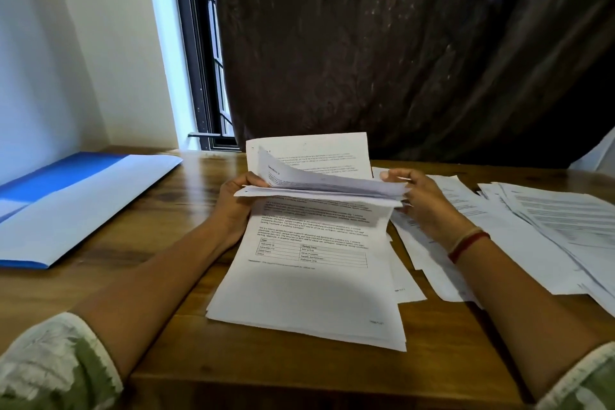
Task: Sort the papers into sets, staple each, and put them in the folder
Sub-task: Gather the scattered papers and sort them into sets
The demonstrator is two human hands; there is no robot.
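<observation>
Folder [83,210]: far left on the wooden table [159,236], lying open and flat, blue at the back and white toward me. Its long axis runs diagonally, near-left to far-right, and the left end is cut off by the frame edge.

Left hand [233,206]: grips the left edge of the lifted pages [326,185], thumb on top. The fingers go underneath and are hidden by the paper.

Paper stack [309,293]: centre of the table, in front of the person. Its long axis points away from them, skewed slightly, with the text upright for the reader. The upper sheets are raised and fanned at the far end, and one stands nearly upright behind. The print is too small to read; a small table shows mid-page.

Right hand [422,203]: fingers curl over the right edge of the same lifted pages, pinching them. A red band [467,245] is on the wrist.

Loose papers [549,230]: far right, overlapping piles, fanned unevenly, cut off by the right edge. The number of sheets can't be made out.
</observation>
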